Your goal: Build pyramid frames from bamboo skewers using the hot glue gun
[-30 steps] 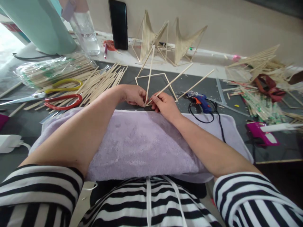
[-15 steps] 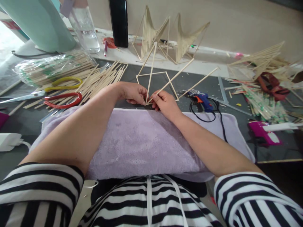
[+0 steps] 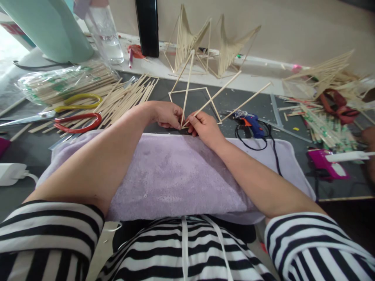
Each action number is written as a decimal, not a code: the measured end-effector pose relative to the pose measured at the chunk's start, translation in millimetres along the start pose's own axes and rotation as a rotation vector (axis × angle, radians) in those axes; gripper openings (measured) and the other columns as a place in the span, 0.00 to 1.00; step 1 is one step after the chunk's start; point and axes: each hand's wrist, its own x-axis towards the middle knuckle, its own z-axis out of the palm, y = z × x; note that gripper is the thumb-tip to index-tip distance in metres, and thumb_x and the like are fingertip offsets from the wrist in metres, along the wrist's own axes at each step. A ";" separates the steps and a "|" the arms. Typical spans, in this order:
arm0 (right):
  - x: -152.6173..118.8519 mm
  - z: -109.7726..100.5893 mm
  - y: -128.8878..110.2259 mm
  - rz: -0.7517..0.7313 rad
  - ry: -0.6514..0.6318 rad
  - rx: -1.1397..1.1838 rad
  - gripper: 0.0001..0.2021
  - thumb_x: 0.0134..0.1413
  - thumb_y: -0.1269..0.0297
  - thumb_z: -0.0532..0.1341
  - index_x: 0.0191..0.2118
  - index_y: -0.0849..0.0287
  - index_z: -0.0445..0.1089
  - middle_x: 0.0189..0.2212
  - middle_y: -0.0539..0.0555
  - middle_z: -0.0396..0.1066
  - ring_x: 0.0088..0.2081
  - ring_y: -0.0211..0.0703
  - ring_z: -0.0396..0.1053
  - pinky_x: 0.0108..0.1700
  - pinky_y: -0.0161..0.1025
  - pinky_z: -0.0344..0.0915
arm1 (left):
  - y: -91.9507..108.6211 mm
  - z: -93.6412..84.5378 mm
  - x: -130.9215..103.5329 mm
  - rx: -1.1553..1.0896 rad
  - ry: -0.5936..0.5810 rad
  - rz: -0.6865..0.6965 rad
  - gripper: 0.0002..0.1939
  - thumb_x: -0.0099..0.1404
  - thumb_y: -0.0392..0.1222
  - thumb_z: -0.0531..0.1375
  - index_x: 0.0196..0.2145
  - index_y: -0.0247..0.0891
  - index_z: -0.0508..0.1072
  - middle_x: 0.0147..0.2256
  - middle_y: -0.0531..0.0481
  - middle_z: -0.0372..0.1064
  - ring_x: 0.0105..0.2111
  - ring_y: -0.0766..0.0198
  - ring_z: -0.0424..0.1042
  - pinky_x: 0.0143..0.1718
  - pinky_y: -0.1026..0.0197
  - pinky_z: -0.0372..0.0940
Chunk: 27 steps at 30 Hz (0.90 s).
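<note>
At the near corner of a wooden stick frame (image 3: 189,91), my two hands meet with their fingertips close together. My left hand (image 3: 170,115) is closed, pinching the frame at that corner, where a slanted stick rises. Between thumb and fingers, my right hand (image 3: 205,127) grips the lower end of a wooden stick (image 3: 222,91) that slopes up to the right. Another stick (image 3: 249,102) leans out from the frame's right corner. Just right of my right hand, a blue glue gun (image 3: 253,125) lies with its black cord curled beside it.
Loose sticks (image 3: 134,95), scissors (image 3: 77,113) and a plastic-wrapped stick bundle (image 3: 67,82) lie left. Finished stick structures (image 3: 187,43) stand along the wall near a black phone (image 3: 147,29). A lilac towel (image 3: 175,175) covers the near edge. A magenta device (image 3: 326,166) sits right.
Both hands keep their hold at the frame corner, almost unmoved. At the far right edge, a blurred brownish shape, perhaps part of another person, has come into view.
</note>
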 end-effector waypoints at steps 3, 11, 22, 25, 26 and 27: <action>0.1 -0.4 0.0 0.006 -0.007 0.015 0.08 0.62 0.63 0.57 0.33 0.60 0.68 0.19 0.46 0.67 0.18 0.29 0.63 0.21 0.28 0.62 | -1.8 0.3 1.5 -0.008 0.002 -0.001 0.11 0.54 0.37 0.65 0.35 0.37 0.71 0.20 0.57 0.58 0.16 0.73 0.56 0.20 0.66 0.45; 0.4 0.2 0.0 0.027 -0.006 0.041 0.09 0.63 0.63 0.57 0.33 0.60 0.68 0.18 0.46 0.67 0.17 0.29 0.63 0.21 0.29 0.62 | -2.2 -0.4 -0.1 -0.019 0.005 0.011 0.11 0.53 0.40 0.68 0.34 0.36 0.71 0.19 0.57 0.57 0.16 0.74 0.57 0.20 0.67 0.44; -0.7 0.7 -1.5 0.026 0.007 0.031 0.09 0.63 0.63 0.56 0.32 0.60 0.67 0.18 0.46 0.66 0.18 0.29 0.63 0.21 0.28 0.62 | -9.1 -4.5 -5.6 -0.170 -0.068 0.099 0.12 0.57 0.44 0.66 0.33 0.37 0.68 0.20 0.56 0.58 0.16 0.75 0.56 0.17 0.68 0.44; -1.3 0.3 -3.3 0.029 0.012 0.021 0.09 0.63 0.64 0.56 0.32 0.60 0.67 0.18 0.45 0.66 0.17 0.29 0.62 0.20 0.28 0.61 | -7.9 -4.2 -3.6 -0.125 -0.061 0.079 0.14 0.54 0.43 0.68 0.34 0.37 0.69 0.20 0.57 0.59 0.16 0.75 0.57 0.18 0.68 0.44; -1.4 0.2 -3.4 0.024 0.011 0.018 0.09 0.63 0.63 0.56 0.32 0.60 0.67 0.18 0.45 0.67 0.17 0.29 0.63 0.21 0.28 0.62 | -7.4 -4.0 -2.8 -0.107 -0.052 0.069 0.14 0.54 0.43 0.68 0.34 0.37 0.69 0.20 0.57 0.59 0.16 0.75 0.57 0.18 0.68 0.45; -1.5 0.2 -3.4 0.020 0.011 0.017 0.09 0.63 0.63 0.56 0.33 0.60 0.67 0.18 0.45 0.67 0.17 0.29 0.63 0.21 0.28 0.62 | -6.7 -3.7 -2.0 -0.087 -0.042 0.061 0.13 0.54 0.42 0.68 0.33 0.37 0.69 0.20 0.57 0.59 0.16 0.74 0.57 0.18 0.68 0.45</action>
